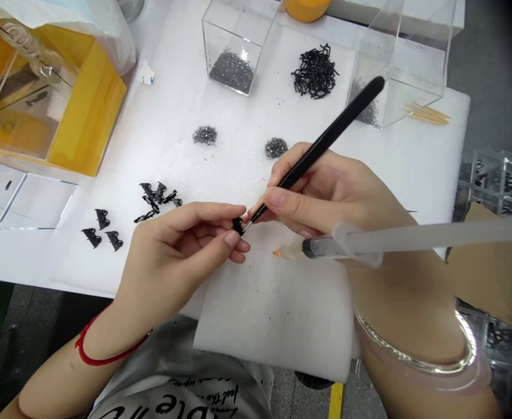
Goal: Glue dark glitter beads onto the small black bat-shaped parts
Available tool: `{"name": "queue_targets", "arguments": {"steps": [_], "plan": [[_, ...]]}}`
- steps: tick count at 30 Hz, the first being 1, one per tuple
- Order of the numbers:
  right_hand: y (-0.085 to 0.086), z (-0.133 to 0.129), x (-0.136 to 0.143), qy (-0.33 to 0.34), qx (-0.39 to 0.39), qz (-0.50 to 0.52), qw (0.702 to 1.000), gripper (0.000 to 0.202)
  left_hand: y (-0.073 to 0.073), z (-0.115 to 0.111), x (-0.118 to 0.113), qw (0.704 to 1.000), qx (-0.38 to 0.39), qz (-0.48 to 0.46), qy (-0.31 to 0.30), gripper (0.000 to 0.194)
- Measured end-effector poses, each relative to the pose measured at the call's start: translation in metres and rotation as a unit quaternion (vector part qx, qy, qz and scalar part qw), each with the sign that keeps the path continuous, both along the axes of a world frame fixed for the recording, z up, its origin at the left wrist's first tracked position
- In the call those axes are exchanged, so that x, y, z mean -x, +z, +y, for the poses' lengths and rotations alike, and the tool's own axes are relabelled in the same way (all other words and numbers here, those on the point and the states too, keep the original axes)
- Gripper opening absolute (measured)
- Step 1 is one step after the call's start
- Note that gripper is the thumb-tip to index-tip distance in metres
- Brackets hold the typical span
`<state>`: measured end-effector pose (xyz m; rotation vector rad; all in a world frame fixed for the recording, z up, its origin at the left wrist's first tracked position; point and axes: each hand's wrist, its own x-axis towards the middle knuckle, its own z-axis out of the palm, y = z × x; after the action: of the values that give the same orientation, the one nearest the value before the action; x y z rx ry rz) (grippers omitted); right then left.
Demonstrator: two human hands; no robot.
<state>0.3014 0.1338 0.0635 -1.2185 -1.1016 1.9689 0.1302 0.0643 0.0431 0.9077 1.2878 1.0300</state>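
My left hand [177, 250] pinches a small black plastic part [237, 225] between thumb and fingers. My right hand [325, 192] grips slim black tweezers [325, 139] like a pen, their bright metal tip at the black part. A translucent syringe [347, 245] with an orange tip crosses in front of my right wrist; whether it touches the hand I cannot tell. Left of my left hand lie three similar black parts [102, 219], with a loose cluster of more [153, 198] beyond it. Two small piles of tiny metallic pieces [204, 135] [275, 148] sit past my hands.
A clear box [233, 35] with grey bits and a heap of bent black pieces [315, 71] stand at the back. Another clear box [417, 70] and toothpicks [428, 113] are to the right. A yellow-and-clear container [89, 110] occupies the left. White foam [277, 326] overhangs the front edge.
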Motion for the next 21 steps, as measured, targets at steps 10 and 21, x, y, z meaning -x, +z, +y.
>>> {"name": "queue_targets", "arguments": {"steps": [10, 21], "plan": [[-0.0005, 0.0008, 0.0023, -0.013, 0.010, 0.009, 1.000, 0.024, -0.0032, -0.0005, 0.0046, 0.999, -0.004, -0.011, -0.030, 0.018], [-0.0017, 0.0009, 0.0013, -0.017, 0.028, 0.013, 0.999, 0.029, -0.0027, -0.0008, 0.0044, 0.999, 0.000, -0.016, -0.028, 0.017]]}}
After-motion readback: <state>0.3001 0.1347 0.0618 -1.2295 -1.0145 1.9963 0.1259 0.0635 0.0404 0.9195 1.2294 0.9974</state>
